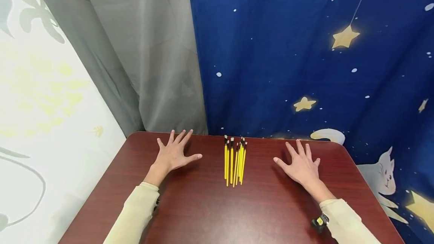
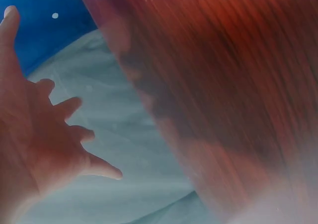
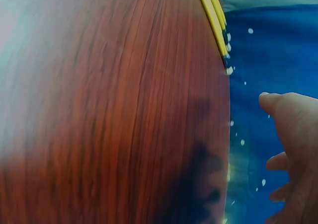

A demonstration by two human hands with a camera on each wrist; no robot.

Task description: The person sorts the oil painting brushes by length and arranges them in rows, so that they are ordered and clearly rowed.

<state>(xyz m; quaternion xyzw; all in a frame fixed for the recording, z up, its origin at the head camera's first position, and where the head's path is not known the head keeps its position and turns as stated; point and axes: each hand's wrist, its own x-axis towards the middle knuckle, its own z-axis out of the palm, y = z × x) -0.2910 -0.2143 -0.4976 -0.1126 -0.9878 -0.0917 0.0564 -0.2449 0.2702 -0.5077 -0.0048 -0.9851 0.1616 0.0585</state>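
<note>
Several paintbrushes (image 1: pixel 231 163) with yellow handles, black ferrules and pale bristles lie side by side near the table's far edge, bristle ends pointing away from me. To their left my left hand (image 1: pixel 172 155) is spread, fingers apart, holding nothing. On the other side my right hand (image 1: pixel 301 165) is spread the same way, also without anything in it. Both hands appear raised a little over the table, with shadows beneath. In the right wrist view, the ends of a few paintbrushes (image 3: pixel 212 18) show at the top, apart from the right hand (image 3: pixel 298 129).
The dark red wooden table (image 1: pixel 217 214) ends at a far edge close beyond the brushes. Behind it hang a grey curtain (image 1: pixel 162 67) and a blue curtain with stars (image 1: pixel 271 48). A white patterned surface (image 1: pixel 51 123) stands at the left. Small dark devices (image 1: pixel 320 221) sit at the wrists.
</note>
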